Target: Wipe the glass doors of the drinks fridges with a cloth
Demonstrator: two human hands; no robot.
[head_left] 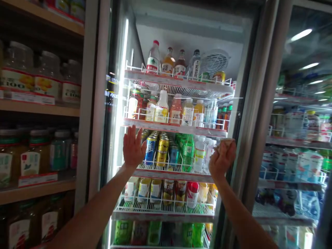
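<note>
My left hand [133, 148] is raised with its fingers stretched out, in front of the lit drinks fridge. It looks flat against the glass door [186, 31], though I cannot be sure that it touches. Farther right, my right hand [222, 160] has its fingers closed round a crumpled pale cloth [227, 141], near the right side of the same door. Behind the hands, a blue can [150, 151], a gold can [162, 151] and green bottles [187, 151] stand on a wire shelf.
On the left, wooden shelves [38, 108] hold several bottles and jars. A metal door frame [267, 103] separates this fridge from another stocked fridge [298, 145] on the right. A white fan grille [214, 60] sits at the back of the top shelf.
</note>
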